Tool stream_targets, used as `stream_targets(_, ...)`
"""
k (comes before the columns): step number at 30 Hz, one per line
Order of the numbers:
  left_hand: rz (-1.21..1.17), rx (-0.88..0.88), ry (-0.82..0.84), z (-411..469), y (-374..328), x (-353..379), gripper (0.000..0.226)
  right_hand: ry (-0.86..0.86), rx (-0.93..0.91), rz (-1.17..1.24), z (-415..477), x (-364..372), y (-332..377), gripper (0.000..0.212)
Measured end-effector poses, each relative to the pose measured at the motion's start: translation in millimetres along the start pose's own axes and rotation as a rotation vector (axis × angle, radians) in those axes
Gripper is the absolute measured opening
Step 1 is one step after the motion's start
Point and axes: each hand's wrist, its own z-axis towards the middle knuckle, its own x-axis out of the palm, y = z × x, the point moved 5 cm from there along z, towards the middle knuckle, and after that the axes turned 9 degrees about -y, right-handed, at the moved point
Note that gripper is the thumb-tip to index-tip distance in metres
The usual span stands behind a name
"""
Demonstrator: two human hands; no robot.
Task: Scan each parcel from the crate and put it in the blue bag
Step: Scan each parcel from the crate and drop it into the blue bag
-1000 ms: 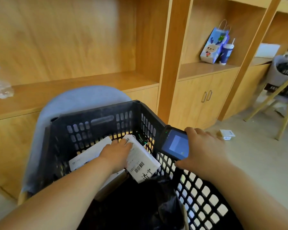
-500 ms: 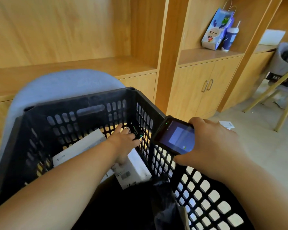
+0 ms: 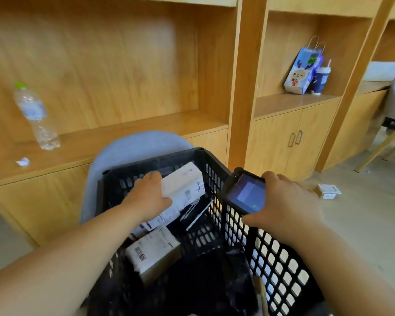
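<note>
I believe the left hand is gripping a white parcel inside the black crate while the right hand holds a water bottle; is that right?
Not quite. In the head view the right hand holds a handheld scanner, not a water bottle; the bottle is on the wooden shelf at left. The left hand does grip a white parcel inside the black crate.

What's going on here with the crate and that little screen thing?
A person is working through parcels. Their left hand grips a white parcel inside the black crate, while the right hand holds a handheld scanner over the crate's rim, screen lit. A labelled box lies nearer in the crate, untouched.
</note>
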Motion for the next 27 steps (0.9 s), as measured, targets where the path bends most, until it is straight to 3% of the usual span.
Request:
stream_targets(4,-0.330,-0.153,-0.152,-38,12,-56,0.039,-0.016,-0.009,0.091,-31,-31,17,0.066)
stream_targets(9,-0.719,-0.317,-0.187,-112,31,-111,0.033,-0.038,-0.019,0.167,-81,-60,43,0.066)
stream_targets(13,-0.966,-0.423,-0.277,-184,54,-144,0.027,-0.035,-0.036,0.224,-126,-71,67,0.082)
stream_targets(21,-1.168,-0.712,-0.407,-324,138,-142,0.026,0.090,-0.041,0.353,-216,-61,123,0.095)
stream_targets(27,-1.123,-0.837,-0.509,-413,178,-124,0.028,0.225,-0.134,0.342,-270,-38,170,0.097)
